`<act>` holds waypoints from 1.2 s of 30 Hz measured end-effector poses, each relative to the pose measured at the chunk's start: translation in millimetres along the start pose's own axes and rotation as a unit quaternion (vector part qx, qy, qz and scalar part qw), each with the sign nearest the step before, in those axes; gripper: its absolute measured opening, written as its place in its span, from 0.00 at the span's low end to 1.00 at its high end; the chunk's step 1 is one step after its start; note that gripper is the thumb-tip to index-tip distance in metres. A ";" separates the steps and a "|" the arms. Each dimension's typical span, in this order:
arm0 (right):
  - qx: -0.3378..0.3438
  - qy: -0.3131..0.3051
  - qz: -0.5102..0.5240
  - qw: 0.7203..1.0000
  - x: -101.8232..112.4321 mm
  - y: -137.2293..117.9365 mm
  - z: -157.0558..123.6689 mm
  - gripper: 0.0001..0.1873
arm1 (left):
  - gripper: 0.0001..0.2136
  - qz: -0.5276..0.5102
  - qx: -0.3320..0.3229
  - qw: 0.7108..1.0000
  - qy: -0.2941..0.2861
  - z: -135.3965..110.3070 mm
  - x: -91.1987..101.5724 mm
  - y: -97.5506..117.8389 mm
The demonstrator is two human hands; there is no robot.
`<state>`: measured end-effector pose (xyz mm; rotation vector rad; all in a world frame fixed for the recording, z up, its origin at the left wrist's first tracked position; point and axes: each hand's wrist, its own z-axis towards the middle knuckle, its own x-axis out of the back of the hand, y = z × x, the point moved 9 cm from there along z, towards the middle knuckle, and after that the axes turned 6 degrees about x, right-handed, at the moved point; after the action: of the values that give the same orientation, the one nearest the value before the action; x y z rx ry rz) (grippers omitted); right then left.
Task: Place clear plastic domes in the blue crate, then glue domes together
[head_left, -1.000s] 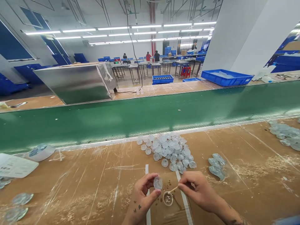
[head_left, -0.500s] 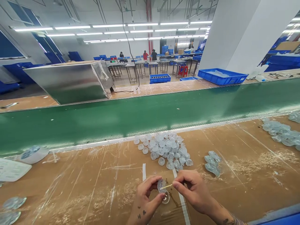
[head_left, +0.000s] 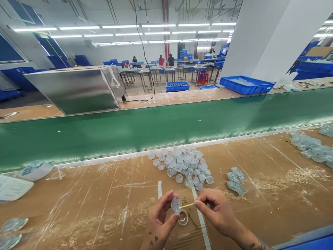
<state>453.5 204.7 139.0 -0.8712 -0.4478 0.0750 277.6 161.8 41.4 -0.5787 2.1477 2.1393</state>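
Between the thumb and fingers of my left hand (head_left: 161, 219) is a clear, textured, dome-shaped plastic piece (head_left: 176, 205), tilted up on its edge. My right hand (head_left: 217, 211) pinches a thin cotton swab (head_left: 187, 205), whose white tip meets the inner side of that piece. Just below the piece, a small round clear dish (head_left: 183, 218) rests on the brown table covering, with wet-looking drops beside it. Beyond both hands lies a heap of similar clear domed pieces (head_left: 184, 163).
A few larger clear pieces (head_left: 235, 180) lie to the right, with more clear pieces (head_left: 310, 146) farther off. A roll of tape (head_left: 37, 171) sits at the left. Behind runs a green conveyor belt (head_left: 156, 126); past it stand a metal box (head_left: 75, 90) and a blue tray (head_left: 247, 85).
My left hand has shifted slightly left and up with the domed piece, uncovering more of the dish. My right hand has moved slightly right, the swab still at the piece.
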 end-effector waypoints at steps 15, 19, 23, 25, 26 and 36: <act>0.006 0.025 -0.045 0.999 5.4 2.7 3.2 0.53 | 0.19 0.154 -0.076 0.984 -0.043 -5.2 6.6 -9.7; 0.001 0.031 -0.040 0.999 4.3 -0.6 5.8 0.49 | 0.19 0.176 -0.071 0.980 -0.053 -4.4 6.7 -18.7; 0.002 0.001 -0.036 0.999 -3.5 -9.2 7.7 0.48 | 0.19 0.188 -0.093 0.973 -0.101 -2.2 0.5 -18.5; 0.004 -0.011 -0.040 0.999 -6.8 -10.6 7.9 0.49 | 0.19 0.185 -0.095 0.973 -0.102 -2.6 0.2 -17.4; 0.005 -0.011 -0.042 0.999 -7.4 -10.1 8.1 0.49 | 0.19 0.177 -0.088 0.976 -0.090 -2.8 1.7 -17.2; 0.035 -0.060 -0.048 0.996 -15.4 -1.4 15.2 0.55 | 0.19 0.031 -0.041 0.999 0.016 -6.0 35.8 -8.8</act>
<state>433.2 210.9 143.1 -0.7772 -0.5953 0.0557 248.4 148.2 22.6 -0.5639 2.1303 2.2746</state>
